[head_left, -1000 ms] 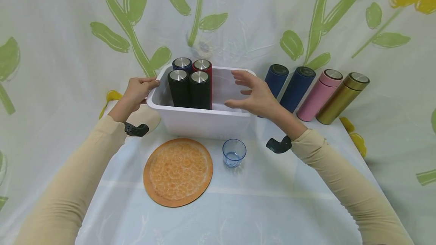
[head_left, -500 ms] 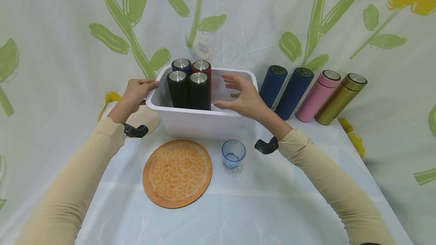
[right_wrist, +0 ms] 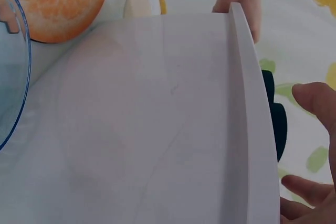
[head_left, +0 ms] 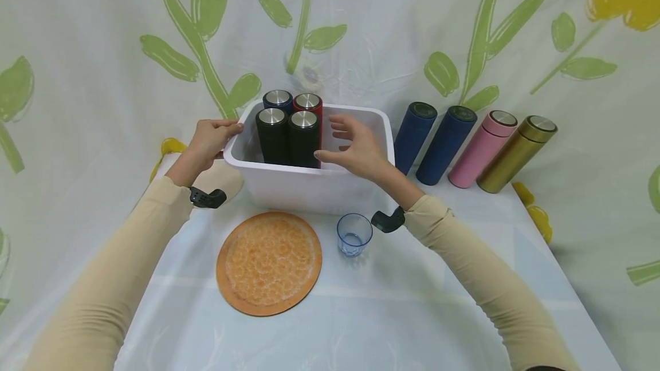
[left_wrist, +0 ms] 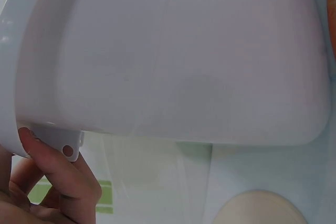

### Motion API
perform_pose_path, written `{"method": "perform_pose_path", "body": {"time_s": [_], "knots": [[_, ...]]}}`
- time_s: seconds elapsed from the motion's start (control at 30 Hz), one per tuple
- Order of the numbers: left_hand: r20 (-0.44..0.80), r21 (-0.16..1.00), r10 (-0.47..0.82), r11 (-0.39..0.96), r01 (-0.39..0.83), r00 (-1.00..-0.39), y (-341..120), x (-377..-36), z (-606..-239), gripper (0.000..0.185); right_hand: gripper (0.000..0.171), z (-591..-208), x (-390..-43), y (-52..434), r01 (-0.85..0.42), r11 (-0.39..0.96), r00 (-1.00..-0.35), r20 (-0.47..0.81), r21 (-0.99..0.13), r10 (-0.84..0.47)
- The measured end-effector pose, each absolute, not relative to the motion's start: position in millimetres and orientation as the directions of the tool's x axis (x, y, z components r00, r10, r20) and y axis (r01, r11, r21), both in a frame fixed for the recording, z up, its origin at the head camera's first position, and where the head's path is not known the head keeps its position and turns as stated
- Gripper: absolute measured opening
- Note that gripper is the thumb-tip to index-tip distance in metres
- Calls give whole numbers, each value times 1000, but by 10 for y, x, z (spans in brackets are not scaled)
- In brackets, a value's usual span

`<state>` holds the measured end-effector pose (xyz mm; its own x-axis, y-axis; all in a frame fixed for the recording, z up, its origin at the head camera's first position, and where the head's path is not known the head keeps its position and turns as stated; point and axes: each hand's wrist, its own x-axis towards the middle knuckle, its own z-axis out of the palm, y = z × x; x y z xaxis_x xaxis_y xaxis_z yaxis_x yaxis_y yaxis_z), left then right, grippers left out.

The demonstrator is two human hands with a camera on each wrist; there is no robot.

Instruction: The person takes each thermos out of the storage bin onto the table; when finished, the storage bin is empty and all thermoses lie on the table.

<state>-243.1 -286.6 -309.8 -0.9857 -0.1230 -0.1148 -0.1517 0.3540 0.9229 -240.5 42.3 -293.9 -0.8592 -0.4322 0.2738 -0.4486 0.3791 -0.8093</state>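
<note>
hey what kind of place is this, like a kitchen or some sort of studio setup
Most likely a staged tabletop set, not a working kitchen. A flower-print cloth backdrop hangs behind the covered table, four flasks stand lined up beside a white bin, and the person's wrists carry small cameras.

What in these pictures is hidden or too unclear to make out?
- Head view: lower halves of the black flasks, hidden by the white plastic bin wall.
- Left wrist view: the left hand mostly cut off by the frame edge; its grip unclear.
- Right wrist view: the right hand cut off; the bin fills the picture.
</note>
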Motion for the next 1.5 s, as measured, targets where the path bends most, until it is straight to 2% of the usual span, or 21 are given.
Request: {"method": "perform_pose_path", "body": {"time_s": [0.63, 1.17, 1.5], "knots": [[-114, 926, -121, 348, -150, -986, -2853, -2405, -3095, 51, 73, -2948, -2541, 52, -353, 428, -918, 220, -832, -330], [-113, 922, -119, 357, -148, -987, -2853, -2414, -3088, 52, 61, -2969, -2588, -31, -355, 469, -929, 251, -809, -272], [-126, 922, -120, 351, -161, -985, -2866, -2428, -3094, 52, 62, -2967, -2544, -1, -401, 489, -908, 266, -775, -323]]}}
